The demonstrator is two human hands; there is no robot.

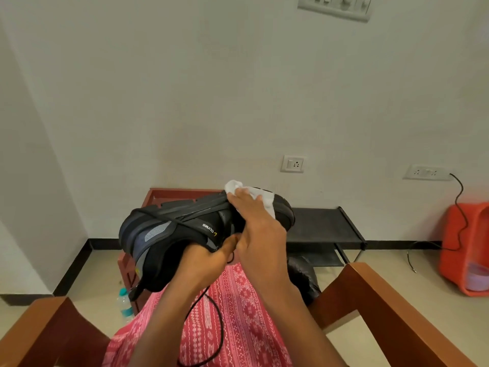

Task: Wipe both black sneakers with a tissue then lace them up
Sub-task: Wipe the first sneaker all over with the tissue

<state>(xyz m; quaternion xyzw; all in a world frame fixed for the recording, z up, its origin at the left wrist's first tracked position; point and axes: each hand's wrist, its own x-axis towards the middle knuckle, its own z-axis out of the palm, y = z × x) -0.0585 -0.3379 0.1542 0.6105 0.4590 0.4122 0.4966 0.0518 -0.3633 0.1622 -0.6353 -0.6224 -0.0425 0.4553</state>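
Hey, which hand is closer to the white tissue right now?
Right. The right hand presses the tissue onto the sneaker; the left hand grips the sneaker's collar, below the tissue.

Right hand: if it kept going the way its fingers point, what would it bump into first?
The right hand would first meet the bunched tissue it presses on the sneaker, just ahead of its fingers. Beyond that, probably only the wall, though depth is unclear.

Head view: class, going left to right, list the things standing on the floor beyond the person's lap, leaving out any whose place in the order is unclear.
plastic bottle → black rack → orange tub
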